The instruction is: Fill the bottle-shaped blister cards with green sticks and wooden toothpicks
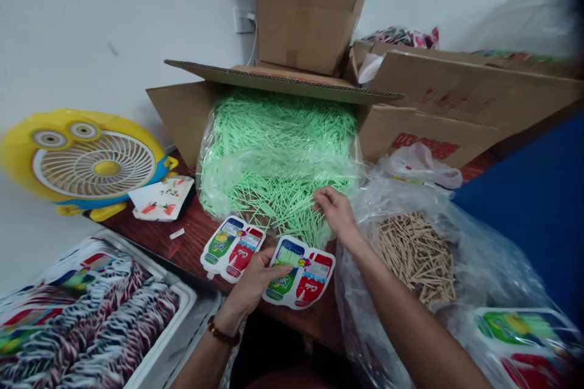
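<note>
My left hand grips a flat bottle-shaped packet by its left edge, thumb on the front. The packet is printed with a green Sprite bottle and a red Cola bottle, and pale green sticks show through its Sprite window. My right hand is at the near right part of a heap of thin green sticks. Its fingers are pinched together; what lies between them is too small to tell. Another such packet lies on the dark red table, left of the held one.
The green sticks lie in clear plastic inside an open carton. At right, a plastic bag holds brown sticks, with another packet nearer. A white bin full of packets is at lower left. A yellow fan stands behind it.
</note>
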Demonstrator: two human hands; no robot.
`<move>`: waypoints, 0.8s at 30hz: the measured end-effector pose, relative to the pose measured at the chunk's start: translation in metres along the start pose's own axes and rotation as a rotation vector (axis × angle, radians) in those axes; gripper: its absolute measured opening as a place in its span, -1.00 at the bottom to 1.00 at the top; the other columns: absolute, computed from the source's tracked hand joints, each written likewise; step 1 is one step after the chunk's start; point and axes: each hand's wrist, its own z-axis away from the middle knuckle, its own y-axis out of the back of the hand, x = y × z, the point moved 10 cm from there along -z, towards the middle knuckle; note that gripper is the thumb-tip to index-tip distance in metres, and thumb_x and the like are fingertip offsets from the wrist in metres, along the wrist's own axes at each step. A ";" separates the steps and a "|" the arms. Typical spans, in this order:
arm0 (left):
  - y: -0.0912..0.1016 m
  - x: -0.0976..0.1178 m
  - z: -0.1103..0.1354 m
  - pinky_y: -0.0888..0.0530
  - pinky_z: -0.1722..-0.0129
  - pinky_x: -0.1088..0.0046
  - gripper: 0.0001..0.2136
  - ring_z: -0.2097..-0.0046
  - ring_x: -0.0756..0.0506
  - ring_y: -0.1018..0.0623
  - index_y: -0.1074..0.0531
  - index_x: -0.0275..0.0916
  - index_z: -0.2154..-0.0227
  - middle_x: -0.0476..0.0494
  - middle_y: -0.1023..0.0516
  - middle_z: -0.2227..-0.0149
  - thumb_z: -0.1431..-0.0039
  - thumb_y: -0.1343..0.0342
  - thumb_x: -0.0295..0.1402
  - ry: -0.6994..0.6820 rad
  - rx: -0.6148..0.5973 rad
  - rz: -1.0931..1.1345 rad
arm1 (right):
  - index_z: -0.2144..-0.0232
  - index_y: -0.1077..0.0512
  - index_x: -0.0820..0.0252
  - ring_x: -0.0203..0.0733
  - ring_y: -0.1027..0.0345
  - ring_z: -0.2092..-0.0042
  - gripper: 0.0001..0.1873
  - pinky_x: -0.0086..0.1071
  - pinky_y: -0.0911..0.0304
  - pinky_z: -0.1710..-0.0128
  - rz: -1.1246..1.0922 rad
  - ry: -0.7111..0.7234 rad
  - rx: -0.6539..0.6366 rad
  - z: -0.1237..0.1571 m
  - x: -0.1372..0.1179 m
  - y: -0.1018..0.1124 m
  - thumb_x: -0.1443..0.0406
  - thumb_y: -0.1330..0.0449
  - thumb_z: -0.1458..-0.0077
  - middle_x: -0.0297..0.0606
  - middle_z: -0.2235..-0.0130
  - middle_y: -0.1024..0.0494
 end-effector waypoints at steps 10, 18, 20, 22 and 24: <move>-0.009 0.005 -0.003 -0.46 0.36 0.48 -0.76 0.38 -0.06 -0.56 -0.50 -0.33 0.27 -0.11 -0.63 0.36 0.03 -0.30 -0.37 -0.070 -0.004 -0.111 | 0.41 -0.48 0.18 -0.32 -0.28 0.46 -0.78 -0.48 -0.16 0.47 0.140 -0.044 -0.575 0.076 0.002 -0.039 0.19 -0.12 -0.13 -0.40 0.49 -0.46; -0.027 0.004 -0.003 -0.48 0.24 0.39 -0.67 0.28 -0.12 -0.58 -0.47 -0.29 0.18 -0.15 -0.63 0.26 0.06 -0.32 -0.37 -0.053 -0.040 -0.138 | 0.43 -0.47 0.19 -0.32 -0.24 0.44 -0.85 -0.51 -0.10 0.46 0.171 -0.027 -0.531 0.089 0.000 -0.024 0.27 -0.13 -0.11 -0.41 0.50 -0.43; -0.032 0.005 -0.001 -0.48 0.22 0.36 -0.67 0.26 -0.14 -0.59 -0.47 -0.29 0.17 -0.16 -0.63 0.24 0.05 -0.31 -0.37 -0.037 -0.063 -0.138 | 0.44 -0.46 0.19 -0.33 -0.23 0.45 -0.84 -0.51 -0.09 0.46 0.141 -0.017 -0.521 0.093 0.001 -0.020 0.28 -0.13 -0.12 -0.43 0.52 -0.40; -0.039 0.004 0.000 -0.48 0.21 0.34 -0.67 0.26 -0.15 -0.59 -0.48 -0.31 0.18 -0.18 -0.64 0.24 0.06 -0.32 -0.37 0.000 -0.106 -0.133 | 0.45 -0.46 0.19 -0.34 -0.20 0.46 -0.85 -0.52 -0.07 0.48 0.120 -0.016 -0.531 0.098 0.001 -0.018 0.28 -0.14 -0.11 -0.44 0.53 -0.37; -0.049 0.000 0.000 -0.49 0.23 0.35 -0.68 0.30 -0.14 -0.59 -0.51 -0.33 0.24 -0.18 -0.64 0.28 0.11 -0.35 -0.37 0.051 -0.158 -0.146 | 0.45 -0.45 0.19 -0.35 -0.16 0.49 -0.86 -0.52 -0.04 0.50 0.111 -0.025 -0.529 0.101 0.002 -0.015 0.29 -0.14 -0.10 -0.45 0.55 -0.35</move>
